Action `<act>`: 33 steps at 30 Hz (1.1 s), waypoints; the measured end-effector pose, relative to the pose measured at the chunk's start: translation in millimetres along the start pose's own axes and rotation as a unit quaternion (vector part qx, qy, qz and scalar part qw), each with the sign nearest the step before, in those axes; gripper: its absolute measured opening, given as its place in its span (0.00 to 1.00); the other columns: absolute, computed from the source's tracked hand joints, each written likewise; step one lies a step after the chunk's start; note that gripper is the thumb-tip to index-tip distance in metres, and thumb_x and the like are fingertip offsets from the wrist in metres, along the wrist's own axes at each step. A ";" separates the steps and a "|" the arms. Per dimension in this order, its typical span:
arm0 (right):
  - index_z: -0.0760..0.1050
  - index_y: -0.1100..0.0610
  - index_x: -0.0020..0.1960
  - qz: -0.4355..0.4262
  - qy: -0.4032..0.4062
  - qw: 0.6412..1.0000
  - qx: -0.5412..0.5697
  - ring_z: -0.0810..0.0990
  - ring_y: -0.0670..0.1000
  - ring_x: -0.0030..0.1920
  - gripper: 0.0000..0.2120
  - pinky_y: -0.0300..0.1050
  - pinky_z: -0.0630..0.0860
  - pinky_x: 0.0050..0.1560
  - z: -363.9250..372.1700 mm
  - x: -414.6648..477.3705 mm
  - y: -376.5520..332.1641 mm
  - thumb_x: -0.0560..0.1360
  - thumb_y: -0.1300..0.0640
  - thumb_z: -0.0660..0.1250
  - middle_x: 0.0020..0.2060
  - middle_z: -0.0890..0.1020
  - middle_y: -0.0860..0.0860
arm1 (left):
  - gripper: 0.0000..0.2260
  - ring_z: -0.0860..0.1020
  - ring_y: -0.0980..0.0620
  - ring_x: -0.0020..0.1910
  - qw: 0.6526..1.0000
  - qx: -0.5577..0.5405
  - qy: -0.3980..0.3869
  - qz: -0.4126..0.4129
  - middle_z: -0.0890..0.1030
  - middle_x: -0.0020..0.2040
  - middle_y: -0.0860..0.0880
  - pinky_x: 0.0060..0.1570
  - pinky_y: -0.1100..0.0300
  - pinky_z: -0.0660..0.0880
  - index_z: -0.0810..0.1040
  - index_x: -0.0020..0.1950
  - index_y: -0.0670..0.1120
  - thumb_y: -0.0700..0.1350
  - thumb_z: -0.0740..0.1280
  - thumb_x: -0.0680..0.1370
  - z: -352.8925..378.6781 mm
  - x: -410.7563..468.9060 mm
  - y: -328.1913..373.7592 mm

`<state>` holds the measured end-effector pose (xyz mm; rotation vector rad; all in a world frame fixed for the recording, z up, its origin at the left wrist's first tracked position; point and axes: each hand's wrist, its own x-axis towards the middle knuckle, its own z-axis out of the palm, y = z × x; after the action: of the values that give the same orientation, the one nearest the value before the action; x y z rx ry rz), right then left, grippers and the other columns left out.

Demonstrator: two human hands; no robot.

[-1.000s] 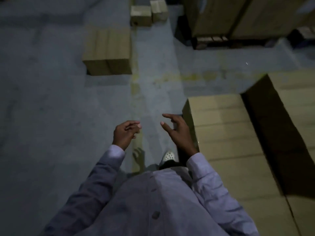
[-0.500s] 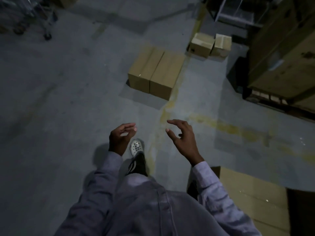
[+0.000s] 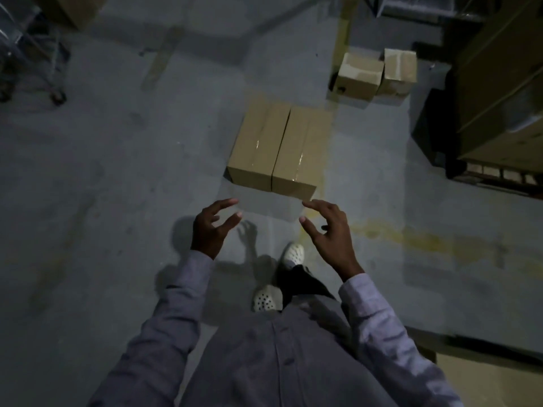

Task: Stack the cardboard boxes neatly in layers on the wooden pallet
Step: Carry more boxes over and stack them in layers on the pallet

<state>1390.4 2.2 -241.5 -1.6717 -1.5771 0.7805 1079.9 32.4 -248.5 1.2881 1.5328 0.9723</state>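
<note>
— So, where did we have room to move?
— Mostly on our left. The bare floor (image 3: 111, 177) ran open as far as a wheeled cart (image 3: 35, 63) in the far left corner. On the right, a tall stack (image 3: 499, 92) on a pallet (image 3: 496, 173) closed that edge, and a worn yellow line (image 3: 426, 239) crossed the floor near it.
— And the boxes?
— Two boxes (image 3: 255, 148) lay on the floor, side by side and touching, just ahead of our fingertips. Two small boxes (image 3: 357, 76) sat beyond them, near the stack.
— Were we holding anything?
— No. Our left hand (image 3: 211, 227) and right hand (image 3: 329, 230) hovered apart in the air. The fingers were spread and loosely bent, the palms faced each other, and neither hand touched anything.
— Any writing?
— We saw shiny tape (image 3: 298, 163) along the box tops, but the light was too dim for us to read any print.
</note>
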 end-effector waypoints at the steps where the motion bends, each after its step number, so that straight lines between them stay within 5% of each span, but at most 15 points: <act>1: 0.77 0.35 0.70 0.010 0.002 1.000 0.004 0.72 0.47 0.70 0.17 0.64 0.79 0.62 8.9 21.2 5.3 0.83 0.40 0.71 0.66 0.76 0.37 | 0.17 0.80 0.56 0.68 1.000 0.002 0.003 -0.001 0.85 0.65 0.58 0.68 0.45 0.76 0.86 0.65 0.55 0.54 0.76 0.77 -3.7 22.8 -2.1; 4: 0.78 0.36 0.70 0.034 0.016 0.999 0.013 0.72 0.44 0.69 0.16 0.65 0.79 0.62 39.3 89.3 19.0 0.82 0.41 0.72 0.65 0.74 0.31 | 0.16 0.79 0.57 0.69 1.000 0.012 0.012 -0.014 0.84 0.66 0.60 0.69 0.45 0.75 0.85 0.66 0.54 0.52 0.77 0.78 -12.4 91.3 -11.1; 6: 0.79 0.38 0.70 0.045 0.032 0.998 0.018 0.71 0.45 0.70 0.16 0.66 0.78 0.62 61.8 140.8 27.9 0.82 0.42 0.73 0.67 0.76 0.36 | 0.15 0.79 0.56 0.69 1.000 0.014 0.017 -0.011 0.84 0.66 0.59 0.71 0.43 0.75 0.86 0.66 0.53 0.49 0.77 0.79 -19.8 144.0 -18.7; 11: 0.80 0.41 0.70 0.074 0.048 0.996 0.000 0.67 0.34 0.70 0.16 0.66 0.78 0.63 117.4 250.5 45.9 0.83 0.45 0.73 0.70 0.77 0.43 | 0.19 0.67 0.55 0.80 0.996 0.082 -0.024 -0.015 0.78 0.74 0.59 0.80 0.47 0.65 0.82 0.70 0.60 0.60 0.71 0.80 -34.0 278.6 -45.2; 14: 0.81 0.43 0.69 0.078 0.054 0.995 -0.010 0.70 0.39 0.71 0.14 0.65 0.77 0.62 164.5 310.9 76.5 0.84 0.47 0.72 0.70 0.79 0.44 | 0.17 0.61 0.56 0.82 0.994 0.098 -0.036 -0.019 0.74 0.76 0.60 0.81 0.45 0.62 0.79 0.70 0.70 0.64 0.68 0.80 -24.6 359.5 -88.6; 19: 0.81 0.44 0.70 0.051 0.063 0.997 -0.007 0.72 0.50 0.71 0.14 0.64 0.77 0.61 284.8 388.5 180.0 0.85 0.47 0.70 0.70 0.78 0.43 | 0.17 0.66 0.52 0.81 0.983 0.148 -0.077 0.070 0.77 0.75 0.61 0.81 0.37 0.57 0.78 0.73 0.63 0.59 0.67 0.84 24.2 483.4 -241.4; 25: 0.83 0.48 0.69 0.024 0.114 0.991 -0.068 0.74 0.55 0.69 0.13 0.57 0.75 0.65 413.5 439.1 323.3 0.85 0.48 0.70 0.68 0.81 0.46 | 0.21 0.67 0.45 0.80 0.953 0.230 -0.181 0.075 0.74 0.78 0.55 0.75 0.28 0.56 0.69 0.77 0.72 0.70 0.55 0.84 104.9 618.3 -459.4; 28: 0.83 0.50 0.68 0.021 0.117 0.986 -0.114 0.74 0.60 0.69 0.14 0.50 0.69 0.70 443.4 432.9 363.0 0.85 0.47 0.70 0.68 0.81 0.49 | 0.21 0.61 0.43 0.83 0.929 0.306 -0.180 0.101 0.70 0.79 0.62 0.75 0.26 0.51 0.66 0.80 0.68 0.60 0.58 0.86 106.5 642.2 -520.2; 33: 0.81 0.49 0.71 0.025 0.066 0.988 -0.135 0.68 0.61 0.74 0.17 0.60 0.67 0.73 469.8 417.5 397.6 0.85 0.45 0.70 0.73 0.77 0.49 | 0.25 0.65 0.40 0.81 0.933 0.263 -0.193 0.150 0.69 0.82 0.55 0.78 0.30 0.57 0.63 0.83 0.65 0.46 0.57 0.87 70.3 652.3 -569.0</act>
<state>1268.6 452.1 -821.0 -1.9196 -1.6082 0.4847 933.3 590.8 -897.2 2.0061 1.3470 0.4417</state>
